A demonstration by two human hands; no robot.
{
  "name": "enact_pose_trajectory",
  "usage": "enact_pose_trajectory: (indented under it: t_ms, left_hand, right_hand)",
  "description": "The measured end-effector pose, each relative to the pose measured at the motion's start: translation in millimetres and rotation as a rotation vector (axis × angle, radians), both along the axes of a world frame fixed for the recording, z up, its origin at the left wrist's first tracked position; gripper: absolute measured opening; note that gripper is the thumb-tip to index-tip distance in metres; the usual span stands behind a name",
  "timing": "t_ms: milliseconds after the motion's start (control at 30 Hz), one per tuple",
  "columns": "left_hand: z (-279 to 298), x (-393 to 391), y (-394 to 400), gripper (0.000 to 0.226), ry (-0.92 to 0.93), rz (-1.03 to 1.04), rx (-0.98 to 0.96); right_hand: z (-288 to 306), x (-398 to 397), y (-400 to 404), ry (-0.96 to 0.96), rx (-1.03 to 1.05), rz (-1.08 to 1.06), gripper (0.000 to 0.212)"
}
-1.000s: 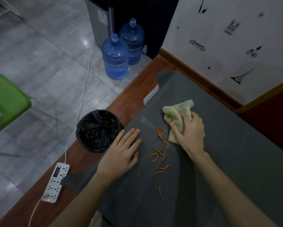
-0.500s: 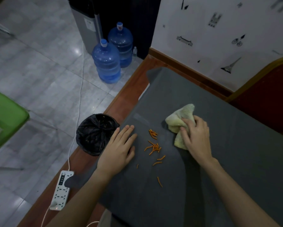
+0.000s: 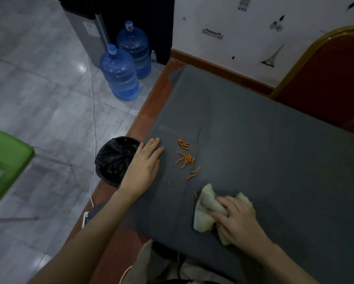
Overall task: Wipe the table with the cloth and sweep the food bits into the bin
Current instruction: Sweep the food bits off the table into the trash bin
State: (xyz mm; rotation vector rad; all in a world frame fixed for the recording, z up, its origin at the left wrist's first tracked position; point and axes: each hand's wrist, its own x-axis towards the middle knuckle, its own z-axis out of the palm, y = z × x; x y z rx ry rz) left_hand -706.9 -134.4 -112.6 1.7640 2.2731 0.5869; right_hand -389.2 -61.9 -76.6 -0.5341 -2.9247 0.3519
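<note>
Several orange food bits (image 3: 186,158) lie scattered on the grey table cover (image 3: 254,130), between my two hands. My right hand (image 3: 238,220) presses a crumpled pale yellow cloth (image 3: 205,201) onto the cover near the front edge; one orange bit touches the cloth's left side. My left hand (image 3: 143,169) lies flat with straight fingers at the table's left edge. Just left of it, on the floor, stands a bin lined with a black bag (image 3: 114,158).
Two blue water jugs (image 3: 120,72) stand on the floor beyond the table corner. A white cable (image 3: 94,111) runs past the bin to a power strip (image 3: 86,219). A green chair (image 3: 5,160) is at far left, a red chair (image 3: 325,78) at back right.
My right hand has dragged the cloth from beyond the food bits towards me, to the near side of them. The left hand stays flat by the bin.
</note>
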Motion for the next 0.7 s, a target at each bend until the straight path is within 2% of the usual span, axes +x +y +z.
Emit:
enact_pose_trajectory:
  t_ms: [267,500,700]
  left_hand:
    - [1.9,0.9,-2.4,0.042,0.030,-0.010,0.010]
    - [-1.5,1.6,-1.7,0.043,0.033,0.011,0.036]
    - [-4.2,1.1,-2.2,0.044,0.041,0.013,0.041]
  right_hand:
    - [-8.4,-30.2,-12.4,-0.066,-0.072,-0.029,0.052]
    - [-12.9,-52.9,7.2,-0.060,0.004,0.077,0.045]
    - [-11.5,-114.4,43.5,-0.011,0.025,-0.040,0.040]
